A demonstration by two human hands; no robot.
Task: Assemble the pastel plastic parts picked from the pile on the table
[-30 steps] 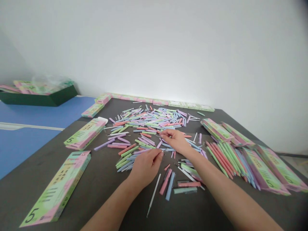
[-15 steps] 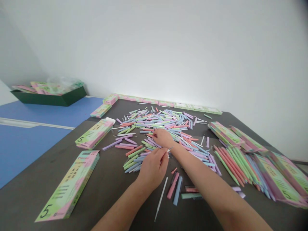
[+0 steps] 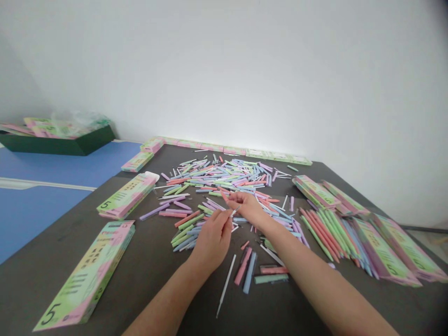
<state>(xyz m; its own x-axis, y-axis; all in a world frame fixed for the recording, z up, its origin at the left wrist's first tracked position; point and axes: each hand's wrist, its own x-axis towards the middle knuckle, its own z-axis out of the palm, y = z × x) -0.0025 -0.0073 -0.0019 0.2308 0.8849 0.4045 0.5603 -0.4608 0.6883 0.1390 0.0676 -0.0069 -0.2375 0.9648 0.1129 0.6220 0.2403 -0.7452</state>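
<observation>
1. Pale, plain wall (image 3: 224, 70) rises behind the dark matte tabletop (image 3: 140, 261) I am working over through the head camera.
2. I have the left hand (image 3: 212, 237) pinched shut on a slender white plastic pen refill (image 3: 234, 213); its tip pokes out past the thumb and forefinger, angled up toward the other grip, and the rest is hidden by the hand.
3. My right hand (image 3: 247, 208), just beyond and right of the left, seems closed on a coral-red tapered pen barrel (image 3: 224, 196), which sticks out from its fingertips on the far left side. I cannot tell whether refill and fingers touch.
4. Beyond both grips spreads a loose heap of pastel pen parts (image 3: 224, 175).
5. On the near side of the left grip lies another thin white refill (image 3: 226, 285), with a blue cylindrical pen piece (image 3: 249, 273) to its right.
6. Right of my right forearm, green tapered pens (image 3: 339, 228) lie side by side.
7. Well left of both grips rests a green-and-pink printed cardboard box (image 3: 87, 275).
</observation>
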